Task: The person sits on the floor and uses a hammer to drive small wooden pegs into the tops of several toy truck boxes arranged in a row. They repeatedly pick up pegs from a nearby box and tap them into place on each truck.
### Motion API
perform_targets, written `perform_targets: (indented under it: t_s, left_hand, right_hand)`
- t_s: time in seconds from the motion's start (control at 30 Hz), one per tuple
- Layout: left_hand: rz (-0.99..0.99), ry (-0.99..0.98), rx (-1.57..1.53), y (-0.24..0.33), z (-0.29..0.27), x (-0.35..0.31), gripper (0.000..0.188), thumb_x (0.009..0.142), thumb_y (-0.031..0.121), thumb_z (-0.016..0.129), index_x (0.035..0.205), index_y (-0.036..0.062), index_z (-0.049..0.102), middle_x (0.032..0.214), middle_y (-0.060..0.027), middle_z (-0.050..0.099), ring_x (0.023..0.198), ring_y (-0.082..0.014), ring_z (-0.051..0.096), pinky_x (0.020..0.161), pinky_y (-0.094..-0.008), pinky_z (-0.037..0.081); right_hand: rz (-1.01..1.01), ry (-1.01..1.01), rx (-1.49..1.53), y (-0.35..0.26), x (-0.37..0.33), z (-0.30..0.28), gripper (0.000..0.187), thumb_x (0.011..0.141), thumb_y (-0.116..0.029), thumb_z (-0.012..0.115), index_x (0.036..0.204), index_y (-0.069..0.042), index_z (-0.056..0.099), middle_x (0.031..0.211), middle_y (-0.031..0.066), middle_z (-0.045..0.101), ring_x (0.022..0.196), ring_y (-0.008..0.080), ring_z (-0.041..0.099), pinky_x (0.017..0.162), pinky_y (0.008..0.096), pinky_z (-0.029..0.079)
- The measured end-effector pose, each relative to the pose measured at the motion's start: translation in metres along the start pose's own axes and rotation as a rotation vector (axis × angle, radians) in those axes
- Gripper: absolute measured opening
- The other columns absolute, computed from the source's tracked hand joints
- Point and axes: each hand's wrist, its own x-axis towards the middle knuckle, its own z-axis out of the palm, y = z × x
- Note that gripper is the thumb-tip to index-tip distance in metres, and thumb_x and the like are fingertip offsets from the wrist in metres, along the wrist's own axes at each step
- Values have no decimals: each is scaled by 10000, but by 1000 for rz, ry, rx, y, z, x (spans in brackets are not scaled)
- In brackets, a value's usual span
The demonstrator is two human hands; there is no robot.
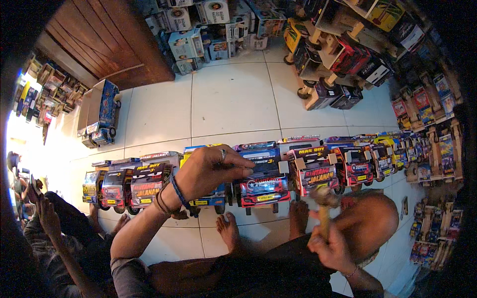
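Note:
A row of toy trucks with printed fronts stands across the tiled floor before me. My left hand (211,171) is at the upper left of the middle toy truck (262,187), thumb and fingers pinched together. Whatever they hold, if anything, is hidden. A small wooden block (283,167) sticks out at that truck's right side. The neighbouring toy truck (314,174) has such blocks on both sides. My right hand (330,248) is closed around the handle of a hammer (325,198). Its head, blurred, hangs just in front of the trucks.
My bare foot (228,231) rests close to the row. At the left another person's hand (47,214) shows. A blue open-bed toy truck (102,111) stands far left by a wooden door (107,42). Stacked printed boxes (198,35) and piled toy trucks (333,74) lie beyond.

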Motion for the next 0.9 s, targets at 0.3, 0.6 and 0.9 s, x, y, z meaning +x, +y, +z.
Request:
perform_targets:
  t_s: [0.3, 0.6, 0.9]
  left_hand:
    - [-420, -137, -319, 9, -7, 2, 171, 918, 165, 712, 1034, 39, 722, 839, -50, 714, 743, -98, 665, 671, -254, 554]
    - [-365, -139, -190, 0, -6, 7, 202, 909, 186, 722, 971, -6, 718, 802, -74, 724, 697, -105, 698, 635, -233, 579]
    - [-385, -146, -61, 9, -8, 12, 197, 895, 199, 736, 966, 16, 743, 755, -77, 721, 669, -91, 688, 609, -240, 562]
  right_hand:
    - [-25, 125, 18, -11, 29, -13, 580, 1021, -282, 545, 1473, -1, 317, 730, -2, 437, 630, 77, 458, 591, 235, 412]
    - [-13, 88, 36, -7, 30, -11, 552, 1027, -272, 524, 1473, -12, 326, 745, 0, 450, 630, 79, 455, 594, 243, 420]
    - [28, 68, 78, -8, 30, -10, 532, 1033, -249, 507, 1477, -17, 328, 743, -2, 447, 636, 77, 454, 602, 246, 427]
